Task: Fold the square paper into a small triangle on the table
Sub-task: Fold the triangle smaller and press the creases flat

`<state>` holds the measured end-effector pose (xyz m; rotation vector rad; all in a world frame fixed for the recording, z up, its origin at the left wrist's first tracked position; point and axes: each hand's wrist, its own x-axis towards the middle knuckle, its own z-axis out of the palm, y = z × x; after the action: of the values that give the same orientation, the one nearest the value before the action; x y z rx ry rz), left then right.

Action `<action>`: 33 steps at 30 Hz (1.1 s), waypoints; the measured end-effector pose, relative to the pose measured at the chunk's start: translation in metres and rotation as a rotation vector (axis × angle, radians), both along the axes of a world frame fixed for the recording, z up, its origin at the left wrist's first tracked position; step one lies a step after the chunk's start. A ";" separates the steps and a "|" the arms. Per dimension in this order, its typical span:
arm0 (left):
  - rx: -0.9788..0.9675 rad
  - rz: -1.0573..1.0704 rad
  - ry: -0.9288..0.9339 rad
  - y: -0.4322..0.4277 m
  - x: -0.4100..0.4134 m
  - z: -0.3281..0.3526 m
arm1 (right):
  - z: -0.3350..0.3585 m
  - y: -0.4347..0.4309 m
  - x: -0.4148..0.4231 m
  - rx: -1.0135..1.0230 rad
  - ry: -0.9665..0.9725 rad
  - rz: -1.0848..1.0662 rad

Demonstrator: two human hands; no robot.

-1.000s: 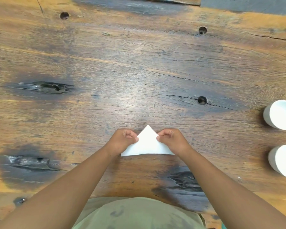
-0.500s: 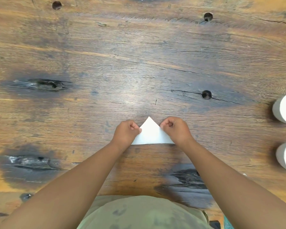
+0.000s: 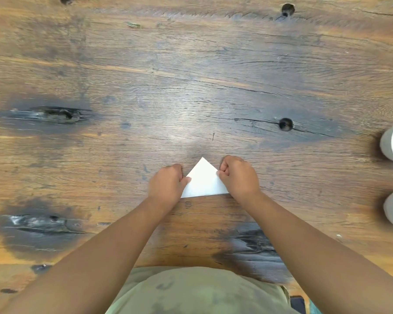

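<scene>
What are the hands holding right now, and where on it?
The folded white paper triangle, flat on the wooden table: the left hand grips its left slanted edge, the right hand its right slanted edge.

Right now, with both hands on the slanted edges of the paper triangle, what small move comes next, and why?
Probably bring one lower corner across to the other, halving the triangle. The white paper already lies flat on the wooden table, apex pointing away, with the left hand and right hand pinching its two slanted edges, so another fold would make it smaller.
</scene>
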<state>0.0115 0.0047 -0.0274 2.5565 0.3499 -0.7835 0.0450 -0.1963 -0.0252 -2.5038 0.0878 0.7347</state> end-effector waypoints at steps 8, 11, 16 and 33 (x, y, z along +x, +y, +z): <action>0.024 -0.003 0.007 0.002 0.004 0.002 | -0.003 -0.001 0.002 -0.083 -0.059 0.015; 0.032 0.009 0.018 0.000 0.007 0.002 | -0.004 0.000 0.005 -0.073 -0.060 -0.025; 0.031 0.015 0.016 0.001 0.006 0.002 | -0.003 -0.001 0.005 -0.055 -0.062 -0.013; 0.065 0.055 0.049 0.006 0.015 0.004 | 0.002 0.000 0.005 -0.077 -0.022 -0.111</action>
<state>0.0266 0.0110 -0.0238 2.5798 0.4661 -0.8285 0.0504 -0.1966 -0.0231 -2.5561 0.2494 0.6700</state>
